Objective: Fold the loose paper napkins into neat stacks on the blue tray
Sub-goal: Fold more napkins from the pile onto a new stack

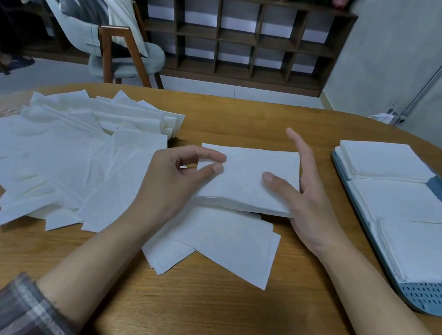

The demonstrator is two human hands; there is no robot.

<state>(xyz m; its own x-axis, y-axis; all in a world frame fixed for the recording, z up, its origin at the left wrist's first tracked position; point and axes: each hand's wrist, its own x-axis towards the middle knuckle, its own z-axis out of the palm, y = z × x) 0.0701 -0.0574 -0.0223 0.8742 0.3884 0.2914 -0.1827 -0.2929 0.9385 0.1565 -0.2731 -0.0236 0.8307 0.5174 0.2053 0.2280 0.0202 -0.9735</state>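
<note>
A folded white napkin bundle [244,177] is held just above the wooden table at its middle. My left hand [174,180] pinches its left edge between thumb and forefinger. My right hand [302,192] holds its right edge, thumb on top, fingers straight along the side. Under the bundle lie a few flat napkins [228,241]. A wide heap of loose white napkins [65,154] covers the table's left side. On the right, the blue tray [436,297] carries three stacks of folded napkins [403,199] in a row.
The oval wooden table [206,309] has bare wood near its front edge. Beyond it stand a grey chair [112,43] with a cushion and a dark cubby shelf [234,36] along the back wall. A person's feet show at far left.
</note>
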